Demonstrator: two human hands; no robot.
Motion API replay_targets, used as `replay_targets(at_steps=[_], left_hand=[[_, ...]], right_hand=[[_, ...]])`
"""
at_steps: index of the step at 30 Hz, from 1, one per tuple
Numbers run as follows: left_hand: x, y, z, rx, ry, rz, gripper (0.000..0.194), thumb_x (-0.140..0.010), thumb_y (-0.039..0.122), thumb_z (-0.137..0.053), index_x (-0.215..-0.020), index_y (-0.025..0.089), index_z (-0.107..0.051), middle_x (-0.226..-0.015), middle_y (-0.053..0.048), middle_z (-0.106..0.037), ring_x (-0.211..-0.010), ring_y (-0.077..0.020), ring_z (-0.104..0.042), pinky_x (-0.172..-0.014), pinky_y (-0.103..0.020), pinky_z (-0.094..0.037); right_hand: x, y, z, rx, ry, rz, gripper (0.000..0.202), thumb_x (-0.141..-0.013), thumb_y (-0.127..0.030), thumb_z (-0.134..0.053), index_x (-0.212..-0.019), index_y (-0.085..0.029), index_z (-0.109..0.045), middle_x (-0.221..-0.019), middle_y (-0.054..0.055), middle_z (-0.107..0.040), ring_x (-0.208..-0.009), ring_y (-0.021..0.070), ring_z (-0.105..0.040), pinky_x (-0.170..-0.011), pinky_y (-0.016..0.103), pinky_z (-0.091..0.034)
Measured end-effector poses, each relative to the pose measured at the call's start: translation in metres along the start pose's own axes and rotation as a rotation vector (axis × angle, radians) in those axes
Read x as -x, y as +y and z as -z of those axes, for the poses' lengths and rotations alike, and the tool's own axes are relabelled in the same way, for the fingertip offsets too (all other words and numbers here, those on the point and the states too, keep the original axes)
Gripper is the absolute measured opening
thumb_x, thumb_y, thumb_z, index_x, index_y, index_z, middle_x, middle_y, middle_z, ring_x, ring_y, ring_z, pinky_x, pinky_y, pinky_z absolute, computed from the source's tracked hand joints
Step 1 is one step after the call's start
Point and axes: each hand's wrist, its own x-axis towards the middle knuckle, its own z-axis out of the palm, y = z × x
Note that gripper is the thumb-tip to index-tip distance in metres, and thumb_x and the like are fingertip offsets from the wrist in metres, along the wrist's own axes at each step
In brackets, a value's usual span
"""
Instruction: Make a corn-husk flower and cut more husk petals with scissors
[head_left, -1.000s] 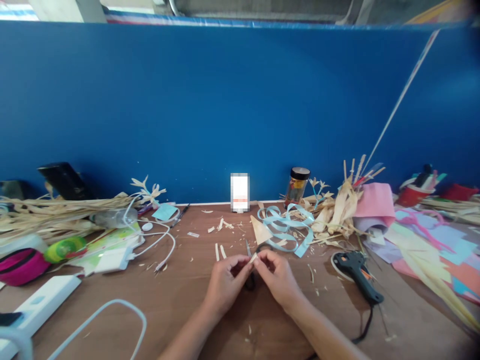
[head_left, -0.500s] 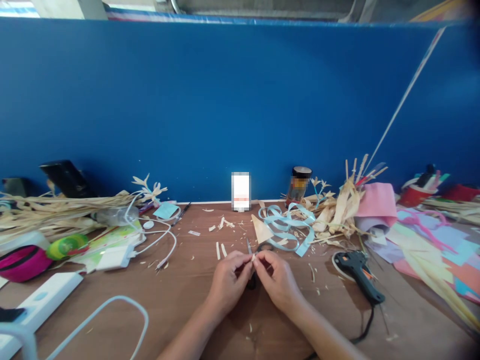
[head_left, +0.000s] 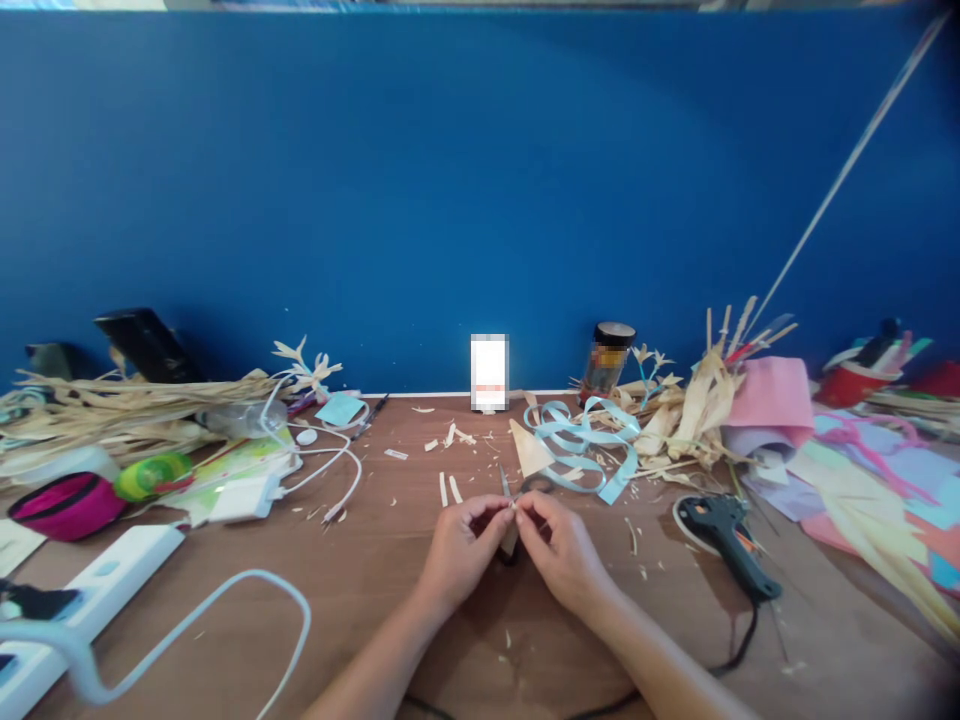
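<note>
My left hand point(head_left: 459, 545) and my right hand point(head_left: 562, 550) meet fingertip to fingertip over the brown table point(head_left: 375, 620). Between them they pinch a tiny pale piece of dried husk point(head_left: 514, 507), mostly covered by the fingers. Under and just beyond the fingertips lie scissors with black handles point(head_left: 535, 484), partly hidden by my hands. Two narrow pale strips point(head_left: 450, 489) rest beyond my left hand. A triangular piece of husk point(head_left: 528, 450) lies past the scissors, touching a tangle of light blue ribbon point(head_left: 611, 428).
A black glue gun point(head_left: 724, 540) lies at right, its cord running toward me. Dried husks point(head_left: 697, 420) and coloured paper point(head_left: 772, 395) crowd the right back. At left are a white power strip point(head_left: 127, 575), cables and more husks point(head_left: 135, 395). A jar point(head_left: 609, 360) stands by the blue partition point(head_left: 450, 200).
The camera view has tilted down slightly and shifted a little left. Both hands stay together at the small husk piece, with only slight finger movement.
</note>
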Motion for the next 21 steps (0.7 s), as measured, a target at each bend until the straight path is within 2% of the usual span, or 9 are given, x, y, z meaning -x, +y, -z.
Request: replay_targets(at_steps=[4, 10, 16, 21], left_hand=[[-0.002, 0.0, 0.003, -0.036, 0.019, -0.012, 0.027, -0.078, 0.032, -0.049, -0.083, 0.014, -0.067, -0.073, -0.004, -0.066, -0.07, -0.0161, -0.058, -0.064, -0.024, -0.044], [-0.002, -0.007, 0.003, -0.029, 0.089, 0.041, 0.024, -0.076, 0.033, -0.05, -0.072, 0.013, -0.063, -0.064, -0.002, -0.061, -0.06, -0.0123, -0.052, -0.055, -0.02, -0.04], [-0.009, -0.015, 0.013, 0.015, 0.254, 0.074, 0.025, -0.074, 0.035, -0.05, -0.066, 0.013, -0.06, -0.057, 0.0, -0.057, -0.054, -0.0108, -0.051, -0.053, -0.02, -0.039], [-0.016, -0.024, 0.023, 0.036, 0.413, 0.119, 0.028, -0.07, 0.037, -0.053, -0.074, 0.012, -0.064, -0.062, -0.003, -0.062, -0.056, -0.012, -0.053, -0.055, -0.021, -0.041]], right_hand=[[0.001, 0.0, -0.001, 0.028, -0.007, 0.015, 0.016, -0.084, -0.025, -0.04, -0.075, -0.019, -0.053, -0.067, -0.001, -0.052, -0.06, 0.0117, -0.046, -0.054, 0.02, -0.034], [0.001, -0.004, 0.001, 0.041, 0.008, 0.032, 0.016, -0.082, -0.023, -0.043, -0.069, -0.019, -0.051, -0.063, -0.001, -0.05, -0.058, 0.0114, -0.045, -0.054, 0.021, -0.033], [0.002, -0.009, 0.003, -0.06, 0.045, -0.012, 0.015, -0.081, -0.024, -0.045, -0.069, -0.018, -0.052, -0.062, -0.002, -0.05, -0.056, 0.0108, -0.045, -0.053, 0.019, -0.034], [-0.001, -0.005, 0.005, -0.137, 0.103, -0.086, 0.017, -0.081, -0.028, -0.046, -0.068, -0.017, -0.051, -0.056, -0.003, -0.047, -0.052, 0.01, -0.042, -0.049, 0.019, -0.034]])
